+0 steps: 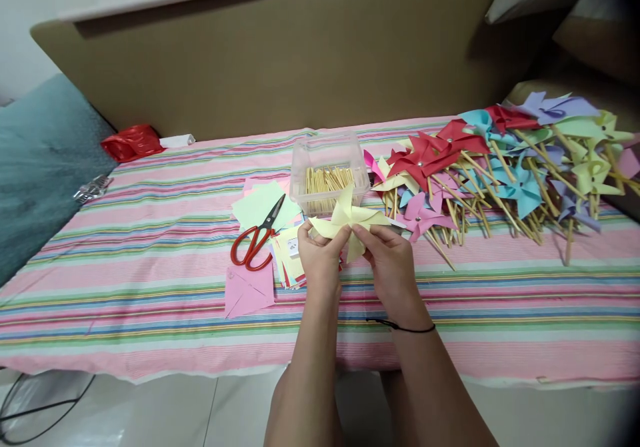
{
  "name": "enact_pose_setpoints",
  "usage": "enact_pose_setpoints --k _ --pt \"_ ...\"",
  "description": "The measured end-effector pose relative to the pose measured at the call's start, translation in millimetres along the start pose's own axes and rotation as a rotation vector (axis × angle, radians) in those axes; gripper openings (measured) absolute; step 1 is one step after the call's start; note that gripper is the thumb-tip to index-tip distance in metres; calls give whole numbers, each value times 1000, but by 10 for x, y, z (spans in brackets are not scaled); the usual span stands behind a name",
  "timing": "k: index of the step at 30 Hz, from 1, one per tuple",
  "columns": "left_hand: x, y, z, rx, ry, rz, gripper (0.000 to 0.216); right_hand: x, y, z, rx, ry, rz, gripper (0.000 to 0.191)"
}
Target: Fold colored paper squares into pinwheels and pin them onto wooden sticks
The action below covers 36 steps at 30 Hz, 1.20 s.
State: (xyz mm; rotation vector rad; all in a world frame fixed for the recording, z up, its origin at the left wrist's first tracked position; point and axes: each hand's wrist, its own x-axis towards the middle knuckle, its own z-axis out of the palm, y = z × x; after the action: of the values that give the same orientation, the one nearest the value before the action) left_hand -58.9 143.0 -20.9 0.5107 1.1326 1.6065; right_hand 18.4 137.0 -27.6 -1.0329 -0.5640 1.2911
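Head view: the left hand (pixel 320 259) and right hand (pixel 393 260) both pinch a yellow paper pinwheel (pixel 345 212), just in front of the clear box (pixel 325 148) of little sticks (pixel 323 190). Red scissors (pixel 270 219) lie left of the box; a big pinwheel pile (pixel 520 190) lies right.

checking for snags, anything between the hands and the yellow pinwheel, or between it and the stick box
Nothing visible: the left hand and right hand hold the yellow pinwheel, and no object shows between it and the stick box.
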Motion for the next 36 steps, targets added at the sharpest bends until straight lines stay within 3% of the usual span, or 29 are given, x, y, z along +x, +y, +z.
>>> enact_pose_setpoints --k 7,15,36 --pt "-8 4 9 -16 -10 -46 63 -10 -11 32 52 51 44 23" --pt "-11 11 5 -41 -26 -57 60 -15 -1 44 136 -22 134 26" --pt "-25 7 4 -21 -14 -33 57 36 130 24 79 98 -76 23"
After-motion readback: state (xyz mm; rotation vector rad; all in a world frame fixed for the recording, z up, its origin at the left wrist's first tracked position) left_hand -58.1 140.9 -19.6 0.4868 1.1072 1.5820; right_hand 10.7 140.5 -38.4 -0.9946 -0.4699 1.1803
